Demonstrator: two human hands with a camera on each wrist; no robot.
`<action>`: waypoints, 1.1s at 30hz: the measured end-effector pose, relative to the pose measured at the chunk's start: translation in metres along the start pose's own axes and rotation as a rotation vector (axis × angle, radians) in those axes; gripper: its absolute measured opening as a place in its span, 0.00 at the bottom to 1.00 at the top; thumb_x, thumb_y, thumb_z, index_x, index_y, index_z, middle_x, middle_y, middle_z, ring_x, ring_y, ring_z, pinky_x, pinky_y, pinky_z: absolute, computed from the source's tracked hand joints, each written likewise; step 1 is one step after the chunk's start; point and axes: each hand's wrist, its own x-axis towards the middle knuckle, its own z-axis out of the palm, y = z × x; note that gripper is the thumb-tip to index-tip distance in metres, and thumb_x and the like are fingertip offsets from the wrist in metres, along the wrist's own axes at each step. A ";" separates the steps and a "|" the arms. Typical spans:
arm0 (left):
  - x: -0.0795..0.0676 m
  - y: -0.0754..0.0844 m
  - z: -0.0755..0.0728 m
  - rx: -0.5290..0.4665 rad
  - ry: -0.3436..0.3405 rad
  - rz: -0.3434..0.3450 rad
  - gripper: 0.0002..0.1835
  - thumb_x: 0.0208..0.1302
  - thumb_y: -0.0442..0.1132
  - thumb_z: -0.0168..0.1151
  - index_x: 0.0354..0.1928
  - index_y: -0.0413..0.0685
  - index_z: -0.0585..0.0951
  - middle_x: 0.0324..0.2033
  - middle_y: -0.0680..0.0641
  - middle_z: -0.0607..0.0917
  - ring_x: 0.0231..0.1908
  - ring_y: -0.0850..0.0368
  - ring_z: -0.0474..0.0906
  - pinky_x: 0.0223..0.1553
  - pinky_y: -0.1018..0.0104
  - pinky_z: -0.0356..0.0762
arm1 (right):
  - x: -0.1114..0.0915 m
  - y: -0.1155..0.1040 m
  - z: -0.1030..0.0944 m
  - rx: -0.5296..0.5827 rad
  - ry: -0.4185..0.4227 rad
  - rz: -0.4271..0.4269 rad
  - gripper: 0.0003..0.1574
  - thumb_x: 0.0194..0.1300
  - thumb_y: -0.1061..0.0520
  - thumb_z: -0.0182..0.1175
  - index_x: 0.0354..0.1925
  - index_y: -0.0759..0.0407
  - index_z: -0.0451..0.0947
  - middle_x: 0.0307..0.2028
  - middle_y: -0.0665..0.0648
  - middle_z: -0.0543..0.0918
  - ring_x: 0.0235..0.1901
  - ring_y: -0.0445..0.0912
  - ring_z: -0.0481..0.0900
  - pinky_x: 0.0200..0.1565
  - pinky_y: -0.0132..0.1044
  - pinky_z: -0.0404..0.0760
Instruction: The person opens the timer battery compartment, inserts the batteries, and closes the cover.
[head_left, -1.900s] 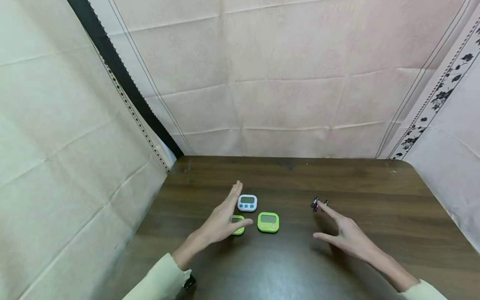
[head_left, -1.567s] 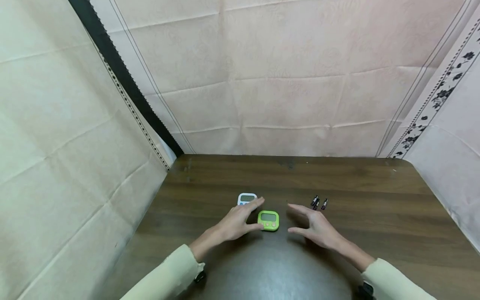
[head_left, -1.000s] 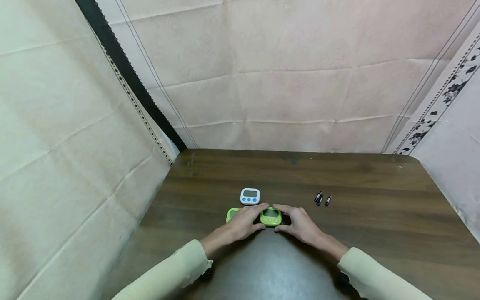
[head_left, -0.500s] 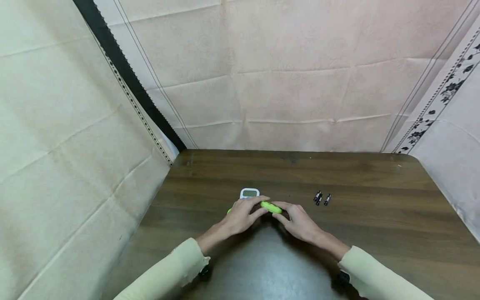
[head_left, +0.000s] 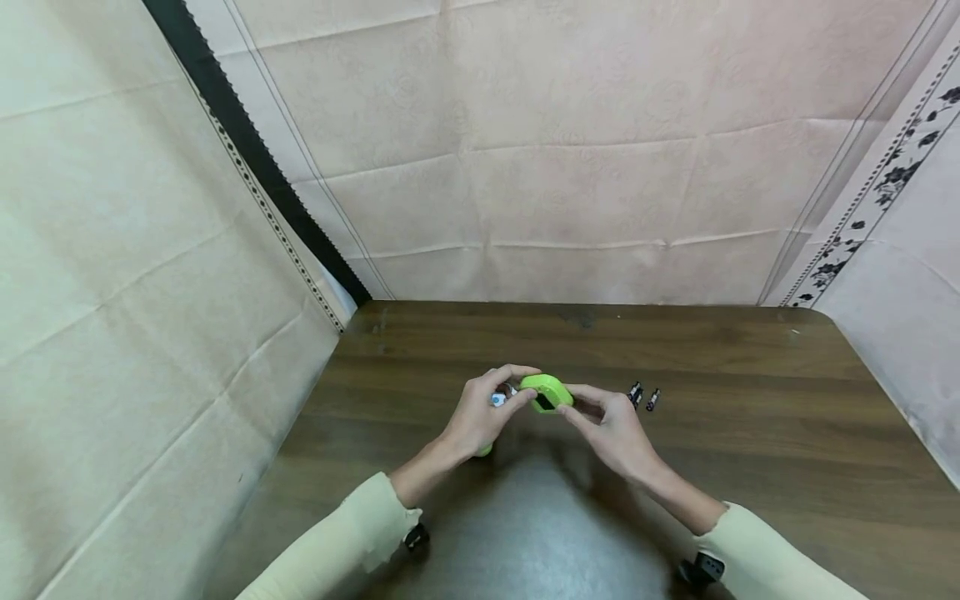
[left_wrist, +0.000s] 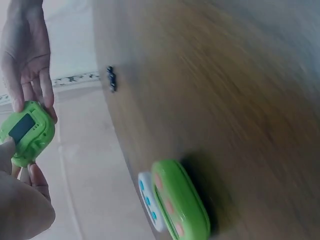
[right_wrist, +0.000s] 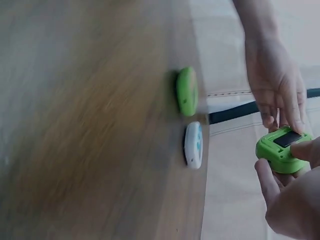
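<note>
A green digital timer [head_left: 557,387] is held up above the table between both hands. My left hand [head_left: 477,414] pinches its left side, and my right hand [head_left: 619,429] pinches its right side. In the left wrist view the timer's back [left_wrist: 44,134] shows a dark rectangle; the right wrist view shows that same back [right_wrist: 270,150]. Below the left hand, a second green timer [right_wrist: 187,92] lies on the table, mostly hidden in the head view. A white timer with blue buttons [right_wrist: 193,145] lies beside it, partly behind the left hand's fingers in the head view.
Several small dark batteries [head_left: 653,400] lie on the wooden table [head_left: 750,433], just beyond the right hand. Pale cloth walls [head_left: 570,200] rise behind the table and at both sides. Black devices [head_left: 416,537] are worn at the sleeve cuffs.
Both hands moved in from the sides and took hold of the right-hand green timer. They lifted it off the table and tipped it so its back faces the person.
</note>
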 end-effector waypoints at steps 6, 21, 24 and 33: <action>-0.002 0.010 0.005 -0.215 0.018 -0.072 0.17 0.75 0.41 0.69 0.63 0.53 0.84 0.46 0.52 0.90 0.45 0.54 0.85 0.47 0.57 0.87 | -0.003 -0.012 -0.003 0.320 0.000 0.163 0.23 0.75 0.65 0.65 0.64 0.74 0.77 0.56 0.72 0.86 0.49 0.51 0.90 0.55 0.36 0.88; -0.006 0.029 0.008 -0.350 0.009 -0.200 0.17 0.74 0.36 0.69 0.61 0.41 0.84 0.50 0.43 0.91 0.51 0.51 0.89 0.53 0.65 0.88 | -0.008 -0.019 -0.013 0.329 -0.003 0.264 0.29 0.76 0.59 0.67 0.69 0.70 0.76 0.60 0.67 0.85 0.54 0.42 0.86 0.60 0.33 0.84; -0.006 0.027 0.009 -0.340 0.012 -0.201 0.17 0.74 0.36 0.70 0.61 0.40 0.84 0.50 0.42 0.91 0.51 0.50 0.89 0.52 0.65 0.88 | -0.007 -0.019 -0.013 0.282 0.031 0.249 0.29 0.75 0.57 0.68 0.69 0.67 0.77 0.60 0.67 0.85 0.56 0.42 0.86 0.59 0.30 0.83; -0.006 0.020 0.013 -0.337 0.005 -0.227 0.17 0.73 0.36 0.70 0.60 0.39 0.85 0.50 0.40 0.91 0.50 0.47 0.89 0.52 0.65 0.88 | -0.004 -0.014 -0.012 0.122 0.105 0.237 0.28 0.70 0.55 0.74 0.64 0.65 0.82 0.53 0.63 0.89 0.51 0.43 0.88 0.51 0.27 0.86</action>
